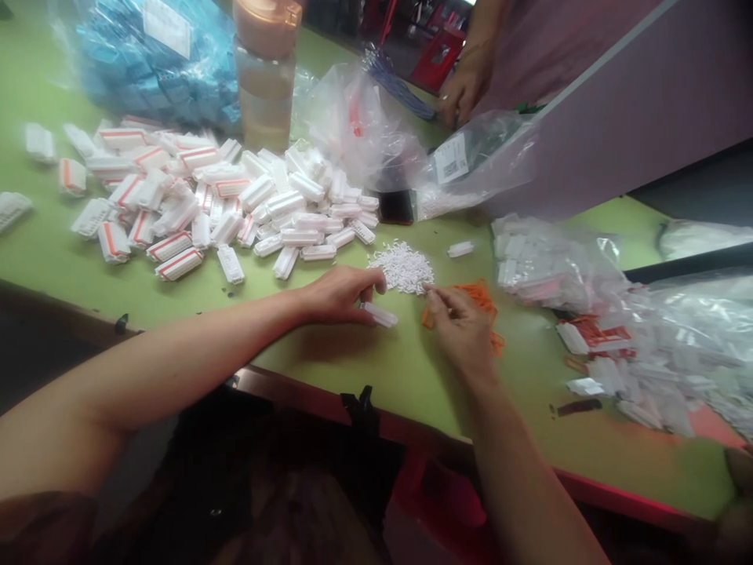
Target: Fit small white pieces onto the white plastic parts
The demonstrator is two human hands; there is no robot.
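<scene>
Fingers (365, 286) of the left hand (338, 294) are closed on a white connector block (380, 315), which projects just below the fingertips, close to the near edge of the tabletop (365, 361). Fingertips of the right hand (462, 328) are pinched narrowly beside a heap of small white pins (405, 267); whether a pin is gripped cannot be told. Orange clips (483, 298) lie beneath that hand. A coded label (452, 159) is noted on a clear bag (497, 149) and a white label (168, 25) on a blue bag (194, 78), both toward the far edge; neither is legible.
</scene>
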